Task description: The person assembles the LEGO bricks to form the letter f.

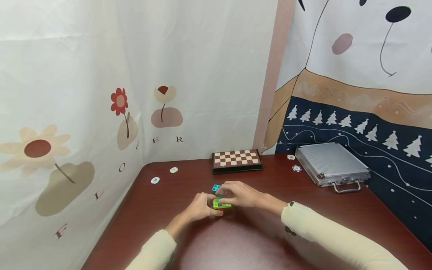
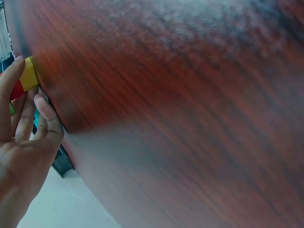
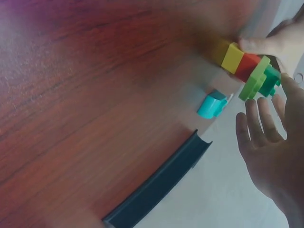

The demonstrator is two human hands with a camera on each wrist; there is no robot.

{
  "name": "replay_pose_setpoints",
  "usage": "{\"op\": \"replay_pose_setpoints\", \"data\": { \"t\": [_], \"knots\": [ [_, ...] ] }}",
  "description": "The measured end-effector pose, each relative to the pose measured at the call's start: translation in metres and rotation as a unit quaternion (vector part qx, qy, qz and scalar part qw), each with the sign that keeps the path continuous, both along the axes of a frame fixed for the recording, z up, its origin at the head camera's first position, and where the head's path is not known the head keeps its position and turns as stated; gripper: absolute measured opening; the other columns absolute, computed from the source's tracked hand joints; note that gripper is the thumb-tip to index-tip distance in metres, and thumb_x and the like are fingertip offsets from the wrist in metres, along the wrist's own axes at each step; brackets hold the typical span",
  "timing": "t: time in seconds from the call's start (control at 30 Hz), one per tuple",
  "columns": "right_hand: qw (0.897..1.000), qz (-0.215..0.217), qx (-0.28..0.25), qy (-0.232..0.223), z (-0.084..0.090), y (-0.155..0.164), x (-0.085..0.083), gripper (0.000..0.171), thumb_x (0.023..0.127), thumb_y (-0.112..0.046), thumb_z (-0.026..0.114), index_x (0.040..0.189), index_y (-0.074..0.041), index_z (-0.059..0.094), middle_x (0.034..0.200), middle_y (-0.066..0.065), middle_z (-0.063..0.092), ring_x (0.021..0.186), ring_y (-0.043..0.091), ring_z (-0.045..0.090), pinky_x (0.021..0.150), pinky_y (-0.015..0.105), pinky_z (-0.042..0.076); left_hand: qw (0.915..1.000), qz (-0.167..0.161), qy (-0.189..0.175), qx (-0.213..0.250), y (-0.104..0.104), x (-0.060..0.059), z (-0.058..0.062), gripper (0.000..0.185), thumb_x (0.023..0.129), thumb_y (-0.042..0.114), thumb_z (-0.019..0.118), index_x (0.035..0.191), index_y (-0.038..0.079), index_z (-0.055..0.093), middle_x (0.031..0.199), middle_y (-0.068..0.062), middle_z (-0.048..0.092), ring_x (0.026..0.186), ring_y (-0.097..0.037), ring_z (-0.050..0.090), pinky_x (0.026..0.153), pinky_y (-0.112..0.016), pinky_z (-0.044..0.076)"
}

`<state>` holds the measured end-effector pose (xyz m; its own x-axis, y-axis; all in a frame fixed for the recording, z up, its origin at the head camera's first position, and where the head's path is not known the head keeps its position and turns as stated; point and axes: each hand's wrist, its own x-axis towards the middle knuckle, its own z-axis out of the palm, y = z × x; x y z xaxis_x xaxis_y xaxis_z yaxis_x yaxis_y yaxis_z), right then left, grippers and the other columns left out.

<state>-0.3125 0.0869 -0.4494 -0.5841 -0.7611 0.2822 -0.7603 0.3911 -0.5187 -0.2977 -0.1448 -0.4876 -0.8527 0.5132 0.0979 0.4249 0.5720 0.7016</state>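
Observation:
Above the middle of the dark red table point(image 1: 303, 210), both hands hold a small stack of toy bricks point(image 1: 221, 203). The stack runs yellow point(image 3: 232, 57), red point(image 3: 247, 66), light green point(image 3: 255, 78), dark green point(image 3: 270, 81). My left hand point(image 1: 201, 208) grips the yellow end point(image 2: 28, 76) between its fingertips. From above, my right hand point(image 1: 237, 194) pinches the dark green brick, one finger lying against it while the others spread free. A cyan brick point(image 1: 216, 187) lies loose on the table just behind the stack.
A folded chessboard box point(image 1: 237, 160) lies at the back of the table. An aluminium case point(image 1: 332, 167) sits at the back right. White poker chips point(image 1: 155, 180) lie at the left and near the case point(image 1: 296, 168). Printed cloth walls close in the left and back.

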Motion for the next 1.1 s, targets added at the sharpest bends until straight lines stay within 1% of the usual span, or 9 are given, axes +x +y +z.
{"op": "replay_pose_setpoints", "data": {
  "t": [0.13,0.23,0.33,0.5,0.6,0.7,0.87,0.97,1.1],
  "knots": [
    [1.0,-0.017,-0.015,-0.002,0.003,0.002,-0.01,0.029,0.1,-0.024,0.072,0.123,-0.005,0.071,0.115,0.009,0.07,0.102,0.017,0.07,0.088,0.035,0.059,1.0,0.001,-0.005,0.002,0.0,0.0,0.001,0.026,0.082,0.025,0.09,0.1,0.015,0.075,0.068,0.008,0.07,0.056,-0.008,0.065,0.055,-0.026,0.052],
    [0.999,-0.032,-0.019,0.0,0.001,0.002,-0.019,0.029,0.099,-0.021,0.073,0.123,-0.004,0.071,0.115,0.012,0.071,0.104,0.022,0.071,0.089,0.036,0.059,1.0,0.002,-0.003,-0.002,-0.001,0.001,0.002,0.025,0.082,0.026,0.09,0.097,0.014,0.075,0.067,0.007,0.069,0.056,-0.009,0.065,0.055,-0.025,0.051],
    [0.999,-0.039,-0.017,0.011,-0.004,0.001,-0.029,0.03,0.098,-0.018,0.075,0.123,-0.003,0.071,0.115,0.011,0.072,0.105,0.025,0.07,0.089,0.035,0.058,1.0,0.004,0.001,-0.006,-0.001,0.0,0.001,0.025,0.082,0.028,0.09,0.095,0.015,0.074,0.066,0.007,0.068,0.056,-0.009,0.063,0.056,-0.025,0.05],
    [0.999,-0.036,-0.014,0.038,-0.016,-0.001,-0.042,0.033,0.094,-0.013,0.078,0.124,-0.002,0.069,0.116,0.011,0.072,0.106,0.024,0.071,0.089,0.035,0.058,1.0,0.003,-0.006,-0.001,-0.001,0.0,-0.001,0.026,0.081,0.029,0.091,0.096,0.015,0.074,0.068,0.007,0.069,0.056,-0.008,0.064,0.057,-0.025,0.051],
    [0.999,-0.035,-0.01,0.034,-0.021,-0.003,-0.049,0.037,0.093,-0.015,0.08,0.126,-0.002,0.069,0.119,0.011,0.072,0.108,0.023,0.071,0.09,0.035,0.058,0.9999,0.001,-0.011,0.004,-0.001,0.0,-0.001,0.026,0.082,0.029,0.09,0.097,0.015,0.074,0.07,0.007,0.07,0.056,-0.008,0.065,0.057,-0.025,0.052],
    [0.999,-0.037,0.0,0.027,-0.027,-0.005,-0.055,0.039,0.093,-0.018,0.08,0.128,-0.005,0.069,0.121,0.008,0.072,0.108,0.02,0.07,0.09,0.032,0.057,0.9999,0.0,-0.009,0.006,0.0,0.0,0.0,0.026,0.082,0.029,0.091,0.097,0.016,0.074,0.07,0.006,0.07,0.056,-0.008,0.064,0.058,-0.024,0.052],
    [0.999,-0.04,0.011,0.034,-0.034,-0.008,-0.064,0.035,0.094,-0.015,0.08,0.127,-0.008,0.071,0.118,0.004,0.074,0.102,0.015,0.07,0.086,0.027,0.056,0.9999,0.003,-0.01,0.006,0.001,0.001,0.002,0.024,0.082,0.027,0.091,0.095,0.016,0.074,0.07,0.006,0.07,0.056,-0.008,0.064,0.057,-0.024,0.052],
    [0.998,-0.044,0.014,0.042,-0.035,-0.008,-0.067,0.034,0.095,-0.01,0.077,0.128,-0.009,0.071,0.12,0.005,0.074,0.102,0.015,0.07,0.086,0.029,0.057,0.9998,0.006,-0.016,0.006,0.001,0.001,0.003,0.025,0.082,0.027,0.091,0.097,0.015,0.074,0.069,0.006,0.07,0.056,-0.009,0.064,0.058,-0.025,0.052],
    [0.997,-0.053,0.028,0.045,-0.034,-0.005,-0.069,0.036,0.096,-0.007,0.074,0.131,-0.009,0.07,0.126,0.008,0.071,0.109,0.02,0.067,0.091,0.036,0.056,0.9998,0.01,-0.016,0.006,0.0,0.001,0.002,0.029,0.081,0.027,0.091,0.1,0.013,0.075,0.07,0.007,0.07,0.056,-0.009,0.065,0.059,-0.025,0.052]
  ]
}}
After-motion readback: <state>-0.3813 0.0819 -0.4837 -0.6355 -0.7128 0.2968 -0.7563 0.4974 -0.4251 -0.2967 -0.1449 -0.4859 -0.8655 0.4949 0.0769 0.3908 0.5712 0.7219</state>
